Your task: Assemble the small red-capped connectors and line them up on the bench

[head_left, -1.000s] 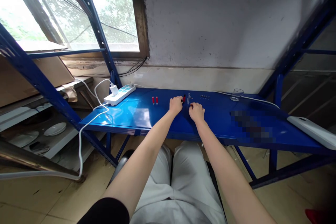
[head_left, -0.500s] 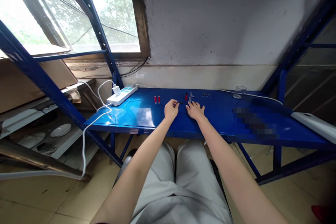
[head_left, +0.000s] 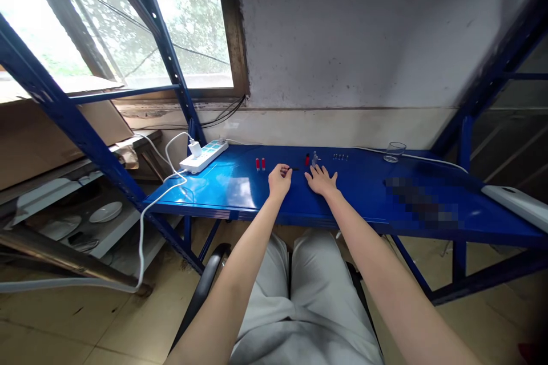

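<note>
My left hand (head_left: 279, 180) is closed on a thin dark stick-like object (head_left: 293, 169), whose tip points right; its kind is too small to tell. Fingers spread, my right hand (head_left: 321, 181) rests over the blue table (head_left: 226, 194). Just beyond its fingertips are a small clear object (head_left: 315, 158) and a red and black piece (head_left: 307, 159). Two small red cylinders with pale ends (head_left: 260, 164) stand side by side to the left of my left hand. Several tiny shiny pieces (head_left: 341, 157) form a row beyond my right hand.
A white power strip (head_left: 204, 156) with a plugged-in charger lies at the table's left end, its cable hanging over the edge. Toward the right back stands a clear glass (head_left: 394, 151). A blurred-out dark item (head_left: 422, 202) and a white object (head_left: 516, 205) lie further right.
The whole view has shifted slightly, with the table items a little further right in the picture. Both hands keep nearly the same pose, and the left still holds the dark object.
</note>
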Demonstrator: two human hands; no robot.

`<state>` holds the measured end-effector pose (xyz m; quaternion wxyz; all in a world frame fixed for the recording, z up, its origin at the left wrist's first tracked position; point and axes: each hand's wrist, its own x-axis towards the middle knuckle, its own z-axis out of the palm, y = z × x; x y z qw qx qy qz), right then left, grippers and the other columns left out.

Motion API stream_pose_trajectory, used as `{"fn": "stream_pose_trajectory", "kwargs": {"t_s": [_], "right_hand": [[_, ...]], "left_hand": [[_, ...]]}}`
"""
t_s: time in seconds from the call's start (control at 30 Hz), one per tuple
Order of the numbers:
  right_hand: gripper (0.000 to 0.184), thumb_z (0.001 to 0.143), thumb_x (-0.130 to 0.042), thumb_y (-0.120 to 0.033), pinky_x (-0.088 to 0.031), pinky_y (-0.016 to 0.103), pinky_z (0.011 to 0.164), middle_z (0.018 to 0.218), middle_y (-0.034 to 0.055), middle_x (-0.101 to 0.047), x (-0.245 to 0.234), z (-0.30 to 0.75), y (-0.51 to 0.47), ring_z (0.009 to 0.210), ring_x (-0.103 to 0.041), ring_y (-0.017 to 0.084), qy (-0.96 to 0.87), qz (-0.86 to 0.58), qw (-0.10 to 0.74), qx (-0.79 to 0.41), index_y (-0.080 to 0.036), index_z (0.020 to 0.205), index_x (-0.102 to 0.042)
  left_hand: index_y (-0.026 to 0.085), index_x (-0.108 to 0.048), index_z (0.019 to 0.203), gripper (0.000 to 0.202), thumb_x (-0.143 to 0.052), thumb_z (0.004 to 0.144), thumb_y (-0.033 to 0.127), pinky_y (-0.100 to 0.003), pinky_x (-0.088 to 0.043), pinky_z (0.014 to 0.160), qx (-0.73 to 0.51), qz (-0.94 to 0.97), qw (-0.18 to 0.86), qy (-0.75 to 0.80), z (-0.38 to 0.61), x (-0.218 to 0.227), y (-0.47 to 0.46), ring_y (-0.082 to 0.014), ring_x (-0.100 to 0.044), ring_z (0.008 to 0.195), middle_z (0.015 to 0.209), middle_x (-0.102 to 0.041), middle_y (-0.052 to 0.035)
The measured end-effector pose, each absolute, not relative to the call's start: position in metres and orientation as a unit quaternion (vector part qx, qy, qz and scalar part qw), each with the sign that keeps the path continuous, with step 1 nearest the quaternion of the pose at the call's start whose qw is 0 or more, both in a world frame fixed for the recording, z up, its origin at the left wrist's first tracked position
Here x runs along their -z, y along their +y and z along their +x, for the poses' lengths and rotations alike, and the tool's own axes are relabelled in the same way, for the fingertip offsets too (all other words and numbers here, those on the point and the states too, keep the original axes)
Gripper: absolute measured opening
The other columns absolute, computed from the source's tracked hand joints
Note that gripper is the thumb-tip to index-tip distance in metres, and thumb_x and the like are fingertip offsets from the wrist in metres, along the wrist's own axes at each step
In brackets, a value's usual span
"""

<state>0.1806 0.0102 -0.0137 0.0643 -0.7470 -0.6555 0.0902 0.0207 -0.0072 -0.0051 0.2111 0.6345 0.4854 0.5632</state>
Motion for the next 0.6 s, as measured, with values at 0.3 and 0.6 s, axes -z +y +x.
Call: {"fn": "stream_pose_trajectory", "kwargs": {"t_s": [0.3,0.6], "right_hand": [[0.039,0.089,-0.025,-0.035,-0.025,0.055,0.095,0.110,0.0119,-0.058,0.012,0.181,-0.010,0.107,-0.047,0.027,-0.688,-0.655,0.313,0.018,-0.020,0.106,-0.056],[0.024,0.086,-0.038,-0.045,-0.036,0.025,0.055,0.068,0.0005,-0.051,0.006,0.182,-0.019,0.057,-0.046,0.013,-0.628,-0.506,0.573,-0.146,-0.022,0.087,-0.046]], "left_hand": [[0.016,-0.060,0.082,0.011,-0.057,0.076,0.024,-0.023,-0.044,0.064,-0.566,0.636,0.217,0.478,0.021,0.004,-0.008,-0.0116,-0.055,0.067,0.077,-0.061,-0.0042],[0.016,-0.062,0.081,0.012,-0.059,0.075,0.026,-0.024,-0.045,0.063,-0.567,0.615,0.258,0.483,0.019,0.005,-0.006,-0.0125,-0.056,0.068,0.076,-0.062,-0.0053]]}}
